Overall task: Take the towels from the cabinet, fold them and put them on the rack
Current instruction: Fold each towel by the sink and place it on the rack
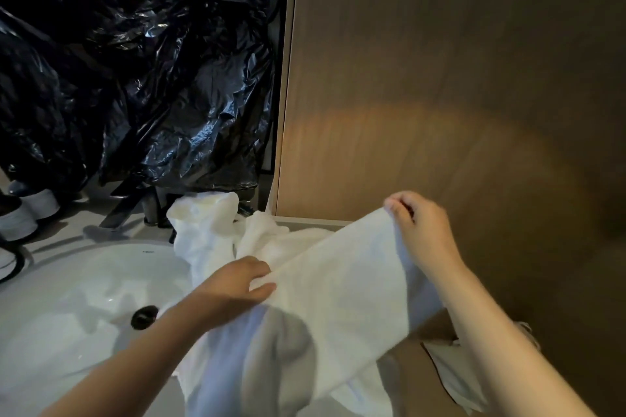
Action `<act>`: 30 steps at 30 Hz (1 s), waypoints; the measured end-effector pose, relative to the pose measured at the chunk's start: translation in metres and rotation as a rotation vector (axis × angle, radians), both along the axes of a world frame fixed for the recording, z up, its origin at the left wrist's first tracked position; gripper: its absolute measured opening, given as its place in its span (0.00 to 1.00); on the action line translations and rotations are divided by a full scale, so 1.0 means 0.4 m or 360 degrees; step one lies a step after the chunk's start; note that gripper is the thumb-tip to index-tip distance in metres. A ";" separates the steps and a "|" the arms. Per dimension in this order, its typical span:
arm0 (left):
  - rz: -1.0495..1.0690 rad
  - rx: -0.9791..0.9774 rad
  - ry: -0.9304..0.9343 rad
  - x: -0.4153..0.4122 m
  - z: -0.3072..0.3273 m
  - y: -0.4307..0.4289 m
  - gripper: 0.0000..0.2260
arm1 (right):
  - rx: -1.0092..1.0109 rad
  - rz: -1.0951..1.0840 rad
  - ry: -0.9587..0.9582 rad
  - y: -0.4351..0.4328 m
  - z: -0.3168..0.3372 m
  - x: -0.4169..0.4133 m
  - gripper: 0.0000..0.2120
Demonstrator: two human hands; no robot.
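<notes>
I see the white towel (pixel 338 288) stretched between both hands, just beside the sink (pixel 50 315); its top edge runs from low left up to high right; the right hand (pixel 420 230) pinches the high corner with curled fingers; the left hand (pixel 237 284) pinches the low end; I think the fold brings right over to left; the sink has its dark plug (pixel 145 316) in it; more towels (pixel 206 223) lie heaped behind.

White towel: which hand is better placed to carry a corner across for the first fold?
Probably the right hand: it pinches the raised corner of the white towel, free in the air. The left hand grips the lower edge beside the sink.
</notes>
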State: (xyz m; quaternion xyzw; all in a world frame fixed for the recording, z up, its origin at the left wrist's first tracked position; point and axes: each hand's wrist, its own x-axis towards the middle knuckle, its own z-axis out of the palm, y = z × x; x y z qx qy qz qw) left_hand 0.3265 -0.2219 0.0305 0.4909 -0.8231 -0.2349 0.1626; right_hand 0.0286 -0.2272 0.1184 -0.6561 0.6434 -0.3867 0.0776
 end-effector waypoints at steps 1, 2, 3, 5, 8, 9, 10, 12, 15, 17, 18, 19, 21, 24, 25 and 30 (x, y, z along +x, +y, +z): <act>0.0027 -0.0049 0.0077 0.002 -0.049 0.017 0.05 | 0.0067 -0.0003 0.0016 0.010 -0.043 0.001 0.07; 0.0049 -0.0106 0.0149 0.007 -0.088 0.034 0.07 | 0.0105 -0.0019 0.0026 0.020 -0.076 0.001 0.08; 0.0105 -0.0129 0.0211 0.013 -0.113 0.050 0.10 | 0.0113 -0.0053 0.0028 0.028 -0.099 -0.001 0.09; 0.0236 -0.0165 0.0322 0.021 -0.125 0.073 0.12 | 0.0083 -0.0124 0.0022 0.034 -0.113 -0.011 0.10; 0.0268 -0.0335 0.0366 0.045 -0.114 0.095 0.14 | 0.0048 -0.0100 0.0046 0.033 -0.102 -0.014 0.10; 0.0261 -0.0385 0.0326 0.058 -0.113 0.103 0.13 | 0.0044 -0.0085 0.0050 0.032 -0.097 -0.011 0.10; 0.0263 -0.0398 0.0282 0.072 -0.114 0.113 0.12 | 0.0036 -0.0075 0.0052 0.031 -0.094 -0.007 0.10; 0.0311 -0.0338 0.0227 0.092 -0.125 0.136 0.10 | 0.0031 -0.0063 0.0056 0.029 -0.090 0.001 0.10; 0.0341 -0.0230 0.0172 0.101 -0.146 0.153 0.10 | 0.0050 -0.0056 0.0024 0.025 -0.083 0.008 0.10; 0.0360 -0.0236 0.0167 0.101 -0.151 0.150 0.07 | 0.0051 -0.0048 0.0029 0.026 -0.082 0.009 0.10; 0.0369 -0.0267 0.0169 0.102 -0.151 0.148 0.06 | 0.0048 -0.0044 0.0038 0.025 -0.081 0.008 0.09; 0.0368 -0.0313 0.0182 0.104 -0.151 0.147 0.05 | 0.0045 -0.0044 0.0043 0.024 -0.081 0.006 0.09; 0.0328 -0.0409 0.0244 0.110 -0.152 0.147 0.04 | 0.0035 -0.0054 0.0046 0.020 -0.082 0.001 0.09; 0.0373 -0.0391 0.0274 0.119 -0.162 0.149 0.06 | 0.0021 -0.0068 0.0060 0.012 -0.092 -0.009 0.10; 0.0443 -0.0308 0.0269 0.117 -0.170 0.149 0.07 | 0.0021 -0.0067 0.0072 0.011 -0.098 -0.011 0.10; 0.0680 0.0132 0.0220 0.103 -0.181 0.127 0.11 | 0.0027 -0.0061 0.0077 0.001 -0.116 -0.016 0.10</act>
